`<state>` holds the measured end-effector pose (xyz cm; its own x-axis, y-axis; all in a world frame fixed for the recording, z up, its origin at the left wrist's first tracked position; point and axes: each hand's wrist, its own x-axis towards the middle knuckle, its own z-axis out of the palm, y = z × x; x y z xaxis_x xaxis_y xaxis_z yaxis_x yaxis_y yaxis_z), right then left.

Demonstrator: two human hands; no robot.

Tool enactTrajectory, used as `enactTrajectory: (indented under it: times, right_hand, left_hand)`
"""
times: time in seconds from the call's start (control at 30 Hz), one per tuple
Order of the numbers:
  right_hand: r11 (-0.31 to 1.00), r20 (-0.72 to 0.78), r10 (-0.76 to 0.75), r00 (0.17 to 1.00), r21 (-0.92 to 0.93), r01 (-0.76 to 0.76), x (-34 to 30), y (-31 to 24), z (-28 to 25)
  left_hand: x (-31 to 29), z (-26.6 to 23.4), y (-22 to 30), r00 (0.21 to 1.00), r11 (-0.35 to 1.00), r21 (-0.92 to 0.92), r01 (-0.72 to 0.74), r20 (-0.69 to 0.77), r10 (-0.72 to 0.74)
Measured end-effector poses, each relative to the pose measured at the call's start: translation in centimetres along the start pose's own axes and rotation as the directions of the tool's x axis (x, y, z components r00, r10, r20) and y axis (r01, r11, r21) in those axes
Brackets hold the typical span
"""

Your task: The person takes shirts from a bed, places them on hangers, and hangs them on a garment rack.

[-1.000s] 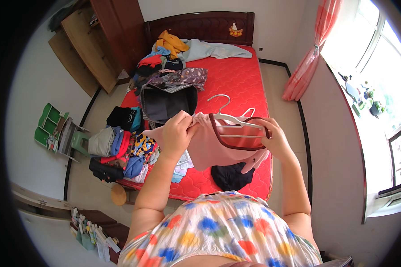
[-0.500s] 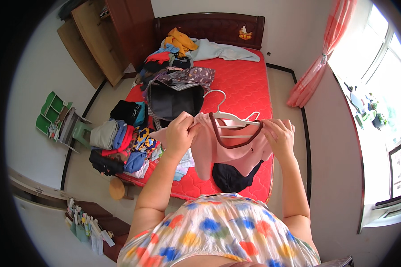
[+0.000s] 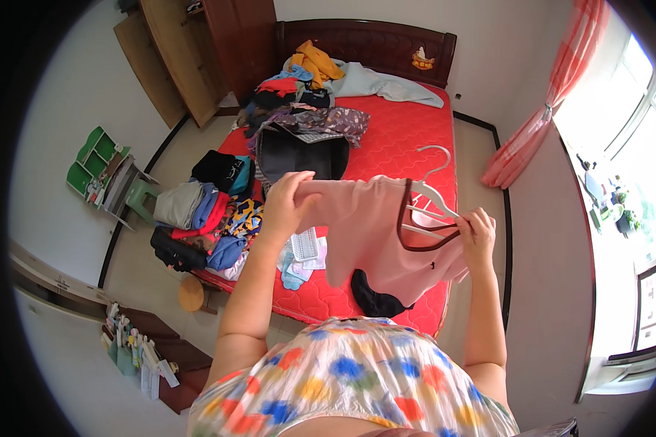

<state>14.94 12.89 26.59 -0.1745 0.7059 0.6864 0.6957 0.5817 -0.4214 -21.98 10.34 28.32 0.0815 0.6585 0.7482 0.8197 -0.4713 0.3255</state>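
I hold up a pink shirt (image 3: 364,222) with a dark brown neckband over the near part of the bed. My left hand (image 3: 290,204) is closed on its sleeve, which is stretched out to the left. At the right end of the neckline, my right hand (image 3: 478,233) pinches the shirt. A white hanger (image 3: 431,193) sits inside the neck opening, tilted, its hook pointing up. Beneath the shirt lies a black garment (image 3: 375,298), partly covered from view. A small white basket (image 3: 305,245) rests on light-coloured cloths beside my left forearm.
Folded clothes (image 3: 186,207) are stacked along the bed's left edge. Behind my left hand stands an open black bag (image 3: 299,156). More clothes (image 3: 299,84) and a pale blue cover (image 3: 379,84) lie toward the headboard. A round wooden stool (image 3: 191,293) is at the near left corner.
My left hand has moved from beside the neckline out to the sleeve, pulling it straight. The shirt and hanger have shifted right, showing more of the white basket.
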Motion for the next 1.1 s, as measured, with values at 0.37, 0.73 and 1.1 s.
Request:
enactTrajectory:
  times: [0.37, 0.73, 1.1]
  right_hand:
    - [0.994, -0.067, 0.097, 0.993, -0.036, -0.100, 0.3, 1.5, -1.4]
    - [0.997, 0.014, 0.045, 0.999, -0.059, -0.044, 0.7, 0.5, 0.2]
    - [0.995, 0.116, 0.091, 0.989, 0.040, -0.096, 0.4, -1.9, 1.7]
  left_hand:
    - [-2.4, -1.1, -6.4, 0.869, 0.877, -0.162, 0.453, -0.137, -0.475]
    - [-0.8, -0.6, -3.0, 0.990, 0.991, 0.128, 0.046, -0.135, -0.029]
    - [-1.2, 3.6, -1.9, 0.989, 0.996, -0.019, -0.089, 0.120, 0.091]
